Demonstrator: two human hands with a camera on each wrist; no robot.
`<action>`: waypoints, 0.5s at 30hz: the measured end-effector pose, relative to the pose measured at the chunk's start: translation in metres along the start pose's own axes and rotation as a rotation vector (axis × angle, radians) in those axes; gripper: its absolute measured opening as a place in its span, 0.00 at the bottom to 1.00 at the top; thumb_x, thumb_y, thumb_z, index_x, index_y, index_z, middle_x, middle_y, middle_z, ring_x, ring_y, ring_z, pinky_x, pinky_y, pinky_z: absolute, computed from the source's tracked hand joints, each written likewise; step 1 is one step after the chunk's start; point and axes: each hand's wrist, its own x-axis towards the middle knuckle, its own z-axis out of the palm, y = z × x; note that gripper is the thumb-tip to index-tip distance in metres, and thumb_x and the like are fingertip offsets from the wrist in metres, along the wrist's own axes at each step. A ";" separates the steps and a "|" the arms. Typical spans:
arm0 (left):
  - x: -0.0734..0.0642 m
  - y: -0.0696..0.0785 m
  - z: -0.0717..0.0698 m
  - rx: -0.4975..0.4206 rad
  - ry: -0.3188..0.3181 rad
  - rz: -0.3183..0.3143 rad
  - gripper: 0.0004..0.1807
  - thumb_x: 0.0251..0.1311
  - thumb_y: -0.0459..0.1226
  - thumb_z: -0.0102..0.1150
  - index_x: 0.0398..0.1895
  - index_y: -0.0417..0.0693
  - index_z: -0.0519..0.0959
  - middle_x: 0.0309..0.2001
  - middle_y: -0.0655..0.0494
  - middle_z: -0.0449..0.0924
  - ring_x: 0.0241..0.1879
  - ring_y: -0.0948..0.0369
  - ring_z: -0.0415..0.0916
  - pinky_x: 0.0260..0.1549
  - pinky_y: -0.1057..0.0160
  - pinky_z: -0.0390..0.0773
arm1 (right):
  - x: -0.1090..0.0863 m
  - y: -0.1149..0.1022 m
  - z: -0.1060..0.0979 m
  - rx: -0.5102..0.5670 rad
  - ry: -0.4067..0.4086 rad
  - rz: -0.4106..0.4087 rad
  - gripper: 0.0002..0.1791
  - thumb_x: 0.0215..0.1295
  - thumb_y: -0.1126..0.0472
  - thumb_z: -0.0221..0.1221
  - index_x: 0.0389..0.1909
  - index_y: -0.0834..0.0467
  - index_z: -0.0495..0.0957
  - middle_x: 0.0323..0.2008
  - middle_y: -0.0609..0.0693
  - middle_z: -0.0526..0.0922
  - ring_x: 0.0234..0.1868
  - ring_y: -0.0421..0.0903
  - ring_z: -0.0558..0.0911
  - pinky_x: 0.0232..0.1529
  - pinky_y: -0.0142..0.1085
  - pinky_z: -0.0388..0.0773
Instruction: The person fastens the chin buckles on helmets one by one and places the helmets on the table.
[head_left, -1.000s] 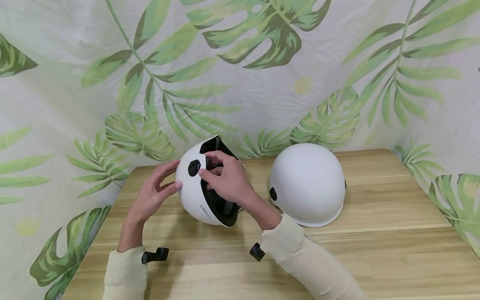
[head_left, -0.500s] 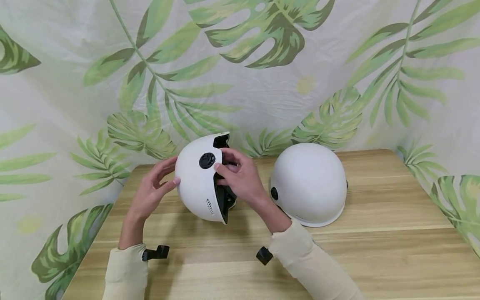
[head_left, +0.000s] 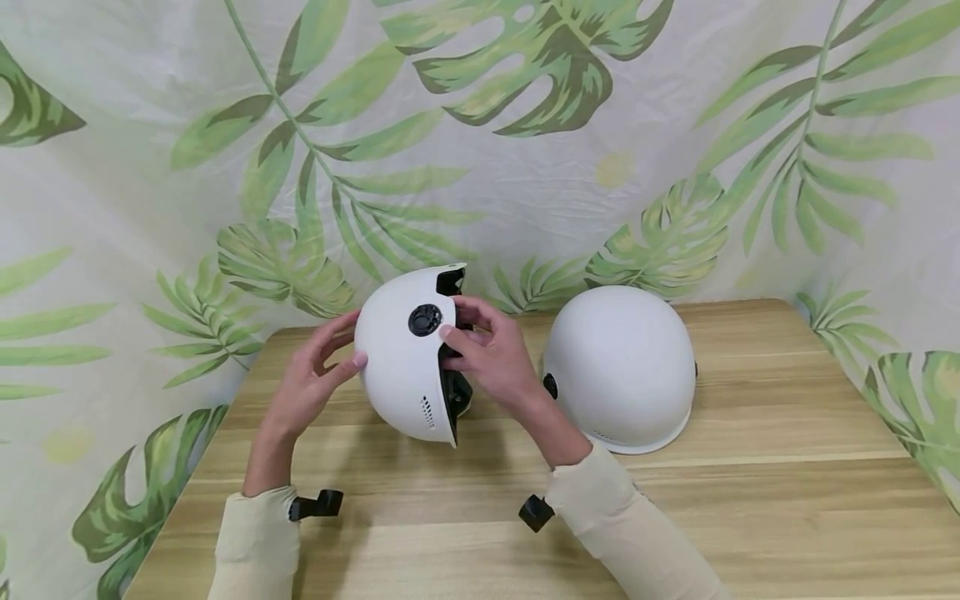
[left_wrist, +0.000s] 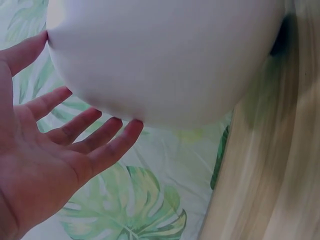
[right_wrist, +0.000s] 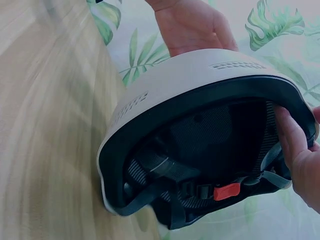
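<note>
A white helmet (head_left: 397, 358) is tipped on its side at the left of the table, its hollow facing right. A round black disc (head_left: 425, 320) sits on its upper side. My right hand (head_left: 483, 346) pinches the helmet's rim beside that disc, thumb outside and fingers inside. Against the crown rest the spread fingertips of my left hand (head_left: 311, 379); the left wrist view shows those fingers (left_wrist: 75, 125) nearly straight. In the right wrist view, a black lining, straps and a red buckle (right_wrist: 226, 192) show inside the shell.
A second white helmet (head_left: 621, 367) stands dome up on the wooden table (head_left: 787, 500), just right of my right forearm. Behind the table hangs a leaf-patterned cloth (head_left: 525, 200).
The held helmet has turned, its hollow swinging away from the head camera so more of the outer shell shows. My right hand has moved slightly right with the rim; the second helmet has stayed.
</note>
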 end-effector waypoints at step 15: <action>0.000 0.005 0.002 0.000 0.026 -0.008 0.32 0.74 0.33 0.62 0.79 0.49 0.69 0.76 0.47 0.67 0.74 0.48 0.67 0.56 0.75 0.76 | -0.004 0.010 -0.011 0.100 0.011 0.010 0.26 0.76 0.70 0.59 0.72 0.64 0.70 0.64 0.63 0.75 0.55 0.50 0.84 0.49 0.47 0.89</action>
